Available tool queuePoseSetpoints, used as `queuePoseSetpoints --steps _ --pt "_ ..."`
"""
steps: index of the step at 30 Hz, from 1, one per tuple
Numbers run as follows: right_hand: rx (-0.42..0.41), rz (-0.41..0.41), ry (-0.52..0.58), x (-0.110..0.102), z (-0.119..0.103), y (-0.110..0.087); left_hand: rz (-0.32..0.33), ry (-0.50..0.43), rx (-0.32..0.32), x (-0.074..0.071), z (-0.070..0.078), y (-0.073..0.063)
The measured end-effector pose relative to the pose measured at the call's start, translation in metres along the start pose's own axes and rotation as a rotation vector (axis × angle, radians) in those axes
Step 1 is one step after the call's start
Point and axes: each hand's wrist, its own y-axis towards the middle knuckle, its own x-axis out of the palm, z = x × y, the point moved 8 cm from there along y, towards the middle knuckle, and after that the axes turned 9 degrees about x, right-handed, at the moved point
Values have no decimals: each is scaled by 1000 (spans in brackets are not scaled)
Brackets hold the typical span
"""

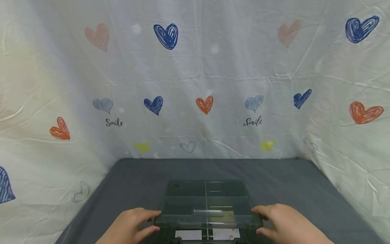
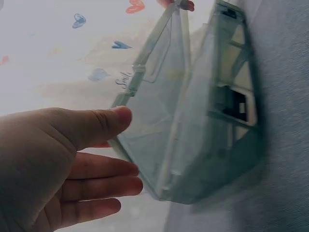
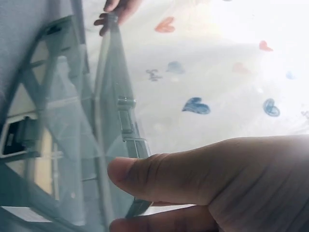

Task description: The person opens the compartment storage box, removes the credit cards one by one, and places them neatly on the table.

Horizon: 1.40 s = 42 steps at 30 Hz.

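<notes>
A translucent dark green plastic case [image 1: 182,203] stands in front of me, with dividers showing through it. Its lid [image 2: 154,111] is partly raised from the box body [image 2: 205,164], as both wrist views show. At the lid's left corner, my left hand [image 1: 129,225] pinches the edge between thumb and fingers. My right hand [image 1: 283,223] pinches the opposite corner the same way. Inside lie pale flat pieces, among them a white card [image 1: 188,235] and a second card [image 1: 226,234], and a dark piece [image 2: 236,104] sits in a white frame.
Grey cloth [image 1: 137,183] covers the table beneath the case. A white curtain [image 1: 182,67] printed with hearts hangs behind the table and along both sides.
</notes>
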Motion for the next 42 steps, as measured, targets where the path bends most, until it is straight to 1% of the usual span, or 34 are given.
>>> queuePoseSetpoints --steps 2,5,8,12,15,18,21,23,25,28,30,34,37,40,42 --pt "-2 37 -6 -7 -1 -2 10 23 2 -7 1 5" --pt "-43 105 -9 -18 -4 -6 23 70 19 -16 4 13" --pt "-94 160 -2 -28 -9 -8 -14 83 -2 -22 3 22" --pt "-124 211 7 -39 -12 -7 -115 67 -100 -29 -2 33" --pt "-109 241 17 -47 -13 -6 -183 78 -158 -35 -5 43" --pt "-80 264 42 -56 -14 -3 -217 86 -197 -41 -7 52" --pt "-54 283 79 -64 -16 -1 -208 73 -247 -47 -10 57" --pt "-33 296 106 -69 -16 0 -183 39 -291 -49 -14 58" --pt "13 321 133 -74 -15 0 -139 9 -329 -52 -18 58" --pt "76 367 161 -81 -14 0 -63 -28 -390 -54 -23 57" --pt "110 397 173 -85 -13 0 -1 -38 -427 -55 -26 56" --pt "139 446 194 -88 -11 3 142 -91 -514 -55 -36 53" --pt "149 513 205 -91 -8 6 245 -119 -570 -55 -45 51" --pt "155 577 229 -92 -4 8 332 -126 -630 -52 -54 49" --pt "163 600 258 -91 -1 11 383 -135 -650 -50 -59 48"
